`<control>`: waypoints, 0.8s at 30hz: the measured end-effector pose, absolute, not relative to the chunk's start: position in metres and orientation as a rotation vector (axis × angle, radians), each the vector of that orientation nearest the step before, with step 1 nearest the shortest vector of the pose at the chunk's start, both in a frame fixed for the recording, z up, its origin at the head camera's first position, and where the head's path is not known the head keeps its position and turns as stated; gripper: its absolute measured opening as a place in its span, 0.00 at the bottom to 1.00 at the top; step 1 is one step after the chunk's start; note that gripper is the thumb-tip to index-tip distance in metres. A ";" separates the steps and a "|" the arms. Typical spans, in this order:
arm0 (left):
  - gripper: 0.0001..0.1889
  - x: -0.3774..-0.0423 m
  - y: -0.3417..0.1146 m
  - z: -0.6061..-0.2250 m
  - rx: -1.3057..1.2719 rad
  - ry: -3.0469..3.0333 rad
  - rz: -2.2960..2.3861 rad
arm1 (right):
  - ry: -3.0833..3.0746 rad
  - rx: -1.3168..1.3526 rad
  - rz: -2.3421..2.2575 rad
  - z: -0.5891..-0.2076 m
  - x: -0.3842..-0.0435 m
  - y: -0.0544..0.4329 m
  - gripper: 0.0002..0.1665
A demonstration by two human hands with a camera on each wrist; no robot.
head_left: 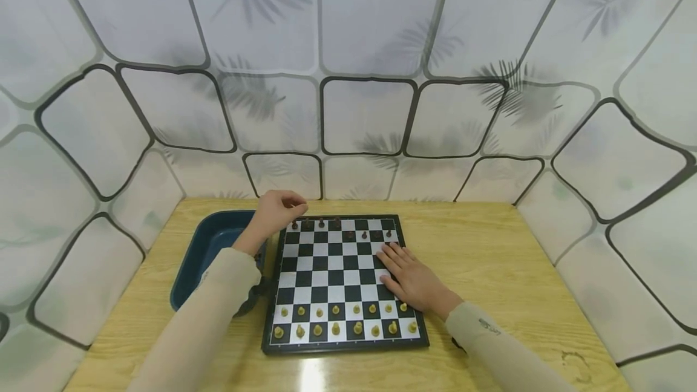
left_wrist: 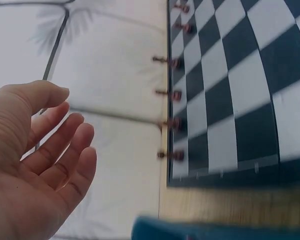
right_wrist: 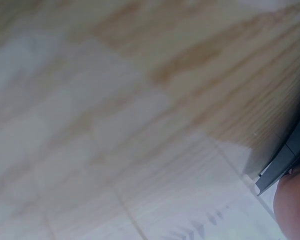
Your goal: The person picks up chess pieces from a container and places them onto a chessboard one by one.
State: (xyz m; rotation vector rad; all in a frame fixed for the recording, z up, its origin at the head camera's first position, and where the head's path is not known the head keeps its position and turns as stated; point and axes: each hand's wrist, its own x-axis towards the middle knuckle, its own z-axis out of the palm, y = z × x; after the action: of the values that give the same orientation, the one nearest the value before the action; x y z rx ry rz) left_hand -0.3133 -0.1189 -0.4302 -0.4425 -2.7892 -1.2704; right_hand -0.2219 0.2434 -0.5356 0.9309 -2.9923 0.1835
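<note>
A black-and-white chessboard (head_left: pixel 320 265) lies on the table. My left hand (head_left: pixel 274 213) is raised by its far left corner. In the left wrist view that hand (left_wrist: pixel 50 155) has loosely bent fingers and nothing between thumb and fingertips. Close to it, several dark brown chess pieces (left_wrist: pixel 177 155) stand along the far edge; a few more, including a small pawn (head_left: pixel 364 235), stand farther right. My right hand (head_left: pixel 411 277) rests palm down with fingers spread on the board's right side. Two full rows of yellowish chess pieces (head_left: pixel 336 328) line the near side.
Left of the board sits a dark blue plastic bin (head_left: pixel 187 265), partly hidden by my left forearm. The wooden table (head_left: pixel 479 247) extends to the right of the board. Patterned cloth walls (head_left: pixel 359 117) enclose the table's back and sides.
</note>
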 end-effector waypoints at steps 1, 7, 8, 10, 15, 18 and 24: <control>0.14 -0.313 -0.126 -0.430 -0.423 -2.792 -1.265 | -2.991 0.931 0.182 -0.536 -0.222 0.243 0.39; 0.16 -0.306 -0.163 -0.428 -0.314 -2.815 -1.271 | -2.974 0.930 0.173 -0.536 -0.222 0.244 0.39; 0.16 -0.305 -0.168 -0.429 -0.300 -2.820 -1.269 | -2.971 0.929 0.168 -0.537 -0.222 0.244 0.39; 0.17 -0.303 -0.179 -0.431 -0.269 -2.829 -1.259 | -2.968 0.928 0.159 -0.537 -0.223 0.244 0.39; 0.18 -0.296 -0.201 -0.440 -0.213 -2.837 -1.248 | -2.970 0.928 0.146 -0.537 -0.222 0.245 0.39; 0.18 -0.293 -0.212 -0.447 -0.189 -2.864 -1.256 | -2.976 0.927 0.147 -0.537 -0.222 0.245 0.39; 0.19 -0.291 -0.227 -0.461 -0.208 -2.948 -1.254 | -3.000 0.917 0.147 -0.536 -0.222 0.244 0.39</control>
State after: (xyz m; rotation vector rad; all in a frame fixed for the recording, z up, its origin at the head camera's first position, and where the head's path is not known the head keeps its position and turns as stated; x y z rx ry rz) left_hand -0.2910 -0.2265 -0.4615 -0.2075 -2.9476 -1.2535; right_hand -0.2217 0.2437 -0.5360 0.9168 -3.0000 0.1473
